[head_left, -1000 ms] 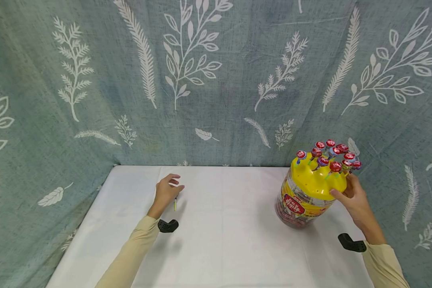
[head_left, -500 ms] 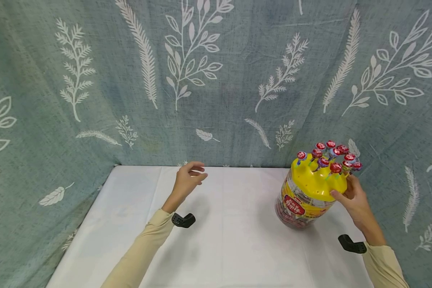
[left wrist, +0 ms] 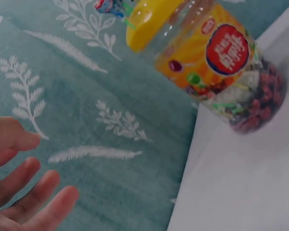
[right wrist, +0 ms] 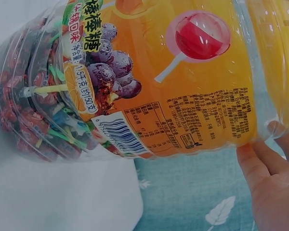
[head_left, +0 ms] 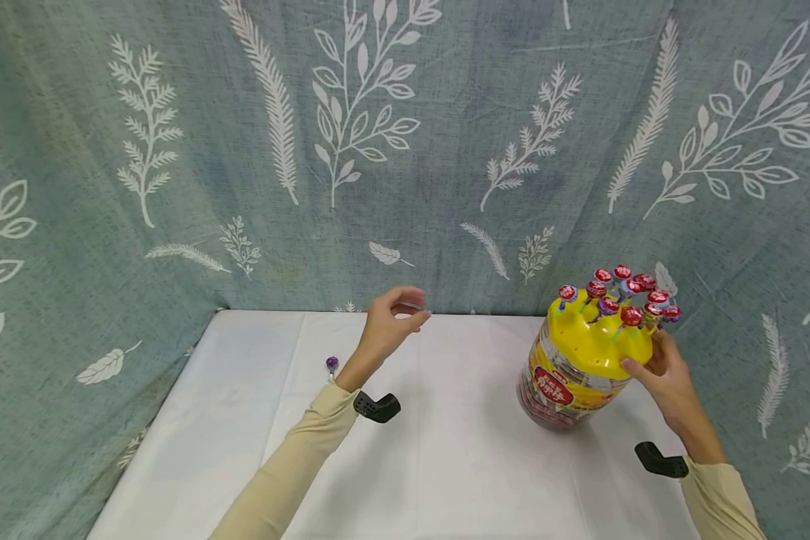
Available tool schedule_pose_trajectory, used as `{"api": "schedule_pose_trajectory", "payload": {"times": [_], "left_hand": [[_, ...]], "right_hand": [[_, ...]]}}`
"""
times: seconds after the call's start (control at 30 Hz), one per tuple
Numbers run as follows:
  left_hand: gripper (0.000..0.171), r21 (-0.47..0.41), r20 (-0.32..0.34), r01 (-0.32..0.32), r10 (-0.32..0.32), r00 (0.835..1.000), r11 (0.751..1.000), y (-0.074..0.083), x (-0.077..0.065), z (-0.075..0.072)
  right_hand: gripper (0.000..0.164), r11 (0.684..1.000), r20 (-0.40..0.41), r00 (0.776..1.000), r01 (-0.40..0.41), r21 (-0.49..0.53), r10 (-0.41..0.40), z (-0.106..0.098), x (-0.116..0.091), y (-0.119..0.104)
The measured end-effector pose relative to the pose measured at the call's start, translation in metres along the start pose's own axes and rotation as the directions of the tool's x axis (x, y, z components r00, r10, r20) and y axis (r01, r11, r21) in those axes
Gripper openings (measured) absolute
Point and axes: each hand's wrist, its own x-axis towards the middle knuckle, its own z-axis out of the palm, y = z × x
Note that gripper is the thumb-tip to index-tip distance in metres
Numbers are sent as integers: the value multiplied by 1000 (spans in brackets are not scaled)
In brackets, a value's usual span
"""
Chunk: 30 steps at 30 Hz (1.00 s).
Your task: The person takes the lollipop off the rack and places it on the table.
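Observation:
A clear lollipop jar [head_left: 553, 386] with an orange printed label stands on the right of the table, filled with lollipops. Its yellow lid [head_left: 583, 345] bears several upright lollipops [head_left: 631, 316] with red-topped wrappers. My right hand [head_left: 668, 382] grips the jar near its top, thumb at the lid's edge and fingers round the far side. In the left wrist view, the fingers of my left hand [head_left: 391, 322] are loosely bent with nothing between them; the hand is in the air left of the jar. A purple-wrapped lollipop [head_left: 332, 364] rests on the table behind my left wrist.
A white cloth [head_left: 466, 450] covers the table. Behind it and at both sides hangs a grey-green curtain [head_left: 432, 187] with white leaf prints. Black wrist mounts [head_left: 376, 406] sit on both forearms.
My left hand has moved right and away from the purple lollipop, which shows on the table now that the hand is off it. My right hand and the jar have stayed in place.

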Motion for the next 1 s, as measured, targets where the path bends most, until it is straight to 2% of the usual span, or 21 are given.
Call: {"api": "schedule_pose_trajectory", "payload": {"times": [0.27,0.43,0.53,0.87,1.0], "left_hand": [[32,26,21,-85,84,996,996,10,4,18],[32,22,22,-187,186,982,982,13,6,32],[31,-3,35,-223,223,974,975,17,7,40],[32,-51,45,-246,249,968,968,26,14,69],[31,-87,20,-255,258,966,963,17,22,88]], "right_hand": [[67,1000,-1,1000,-10,-11,10,1,-1,-1],[67,1000,-7,1000,-7,-16,7,2,-2,-2],[67,1000,-6,1000,-4,-12,4,2,-2,-2],[66,1000,-7,1000,16,13,-16,4,-3,-1],[66,1000,-12,1000,9,1,-9,3,-3,0]]}}
